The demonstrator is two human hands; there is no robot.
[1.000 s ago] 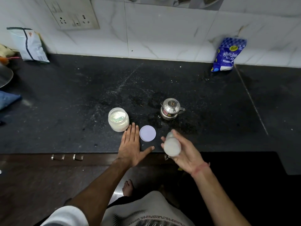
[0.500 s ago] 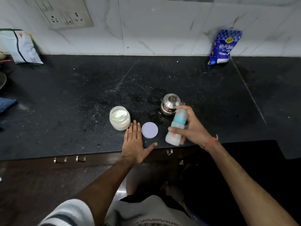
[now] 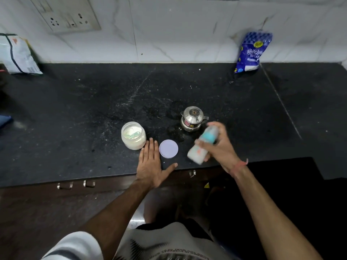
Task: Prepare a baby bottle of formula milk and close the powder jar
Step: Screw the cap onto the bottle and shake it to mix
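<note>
My right hand (image 3: 221, 147) grips a baby bottle (image 3: 203, 145) with white milk and a teal collar; the bottle is tilted, blurred, and held just above the black counter (image 3: 75, 113). My left hand (image 3: 150, 166) lies flat and open on the counter's front edge. An open powder jar (image 3: 133, 135) with white powder and a scoop inside stands just beyond its fingertips. The jar's round lilac lid (image 3: 168, 148) lies flat between my two hands.
A small steel kettle (image 3: 193, 119) stands just behind the bottle. A blue sugar bag (image 3: 250, 52) leans on the tiled wall at the back right, and a white packet (image 3: 16, 53) at the back left. Drawer handles (image 3: 77, 184) sit below the counter edge.
My right hand has lifted the bottle from near the counter's edge and tipped it towards the kettle; it now blurs with motion. My left hand, the jar and the lid have stayed put.
</note>
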